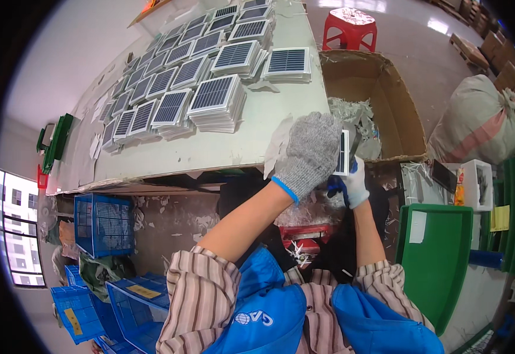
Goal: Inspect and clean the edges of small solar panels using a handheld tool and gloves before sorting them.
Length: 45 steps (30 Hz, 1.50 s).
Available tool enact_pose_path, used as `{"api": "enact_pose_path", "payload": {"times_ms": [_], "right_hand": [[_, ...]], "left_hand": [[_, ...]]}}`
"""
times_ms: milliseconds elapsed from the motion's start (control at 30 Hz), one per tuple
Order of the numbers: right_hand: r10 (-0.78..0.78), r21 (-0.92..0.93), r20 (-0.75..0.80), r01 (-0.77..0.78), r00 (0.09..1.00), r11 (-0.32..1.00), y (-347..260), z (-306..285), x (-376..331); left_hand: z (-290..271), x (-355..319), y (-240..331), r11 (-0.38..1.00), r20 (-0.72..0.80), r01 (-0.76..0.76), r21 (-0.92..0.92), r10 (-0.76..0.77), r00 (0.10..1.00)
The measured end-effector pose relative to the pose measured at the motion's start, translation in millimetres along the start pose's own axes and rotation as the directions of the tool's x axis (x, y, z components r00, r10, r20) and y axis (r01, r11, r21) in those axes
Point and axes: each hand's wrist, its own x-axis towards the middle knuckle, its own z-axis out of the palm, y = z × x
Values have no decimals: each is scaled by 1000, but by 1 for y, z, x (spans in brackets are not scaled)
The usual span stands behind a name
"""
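Head view: many stacks of small solar panels already laid in rows on the table. One more panel is off the table's near right corner, beside the cardboard box, clamped edge-on in the gloved left hand; right hand just under it, grip unclear

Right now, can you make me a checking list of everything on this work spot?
Surface: pale worktable, worn and peeling at its near edge.
Job's things: one small solar panel held edge-on between both hands; stacks of solar panels in rows across the table.
Clutter: white trimmings in an open cardboard box; scraps under the table.
Grippers: left hand in a grey knit glove grips the panel; right hand in a white glove holds a blue-handled tool, partly hidden.
Cables: nothing seen.
Surroundings: red stool, green tray, blue crates, tied sack.
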Motion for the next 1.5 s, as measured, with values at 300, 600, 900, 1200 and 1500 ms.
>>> {"api": "enact_pose_path", "payload": {"times_ms": [300,600,900,1200,1500], "right_hand": [[-74,74,-37,77,997,994,-5,47,-90],[-610,-394,-198,507,767,766,31,61,46],[-652,-506,253,672,715,541,-66,-7,2],[-104,-271,-465,-29,879,962,-83,-141,-93],[477,-305,-565,-708,673,637,-106,-310,-157]], "left_hand": [[7,0,0,999,10,40,30,-41,999],[3,3,2,999,-90,-2,-35,-1,996],[5,3,-10,982,-127,-1,-188,-23,992],[0,107,-147,966,-12,-30,258,35,999],[-37,102,-129,932,-34,-108,345,128,991]]}}
